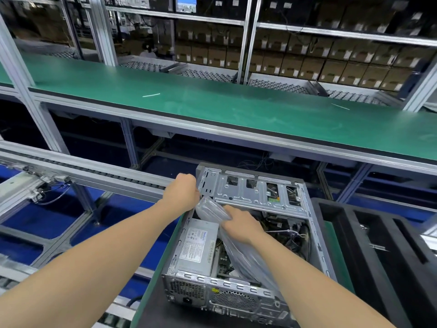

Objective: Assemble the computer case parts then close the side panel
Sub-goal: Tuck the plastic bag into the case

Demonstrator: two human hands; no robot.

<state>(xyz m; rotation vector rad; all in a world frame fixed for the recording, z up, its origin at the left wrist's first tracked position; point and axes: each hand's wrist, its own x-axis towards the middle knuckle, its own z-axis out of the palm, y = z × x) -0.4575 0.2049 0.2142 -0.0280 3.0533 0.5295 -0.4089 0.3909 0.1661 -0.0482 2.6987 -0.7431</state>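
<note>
Case: open grey metal computer case [236, 292] lies on its side, lower centre, on the green-edged black surface [151, 301]; its interior is exposed.
Left hand: my left hand [183, 192] curls on the left end of the silver drive cage [250, 195], probably steadying it.
Right hand: my right hand [243, 224] grips a clear plastic bag [212, 208] over the interior, I judge to clear it out.

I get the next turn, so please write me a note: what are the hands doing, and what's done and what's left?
Left hand: grips the near corner of the cage.
Right hand: grips a clear bag that reaches down into the case.
The case lies on its side on the green mat, with its open side up.
Done: the power supply sits inside, and the cage spans the far end.
Left: sort out the bag, finish the parts, then fit the side panel. I cannot spot the panel in this view.
</note>
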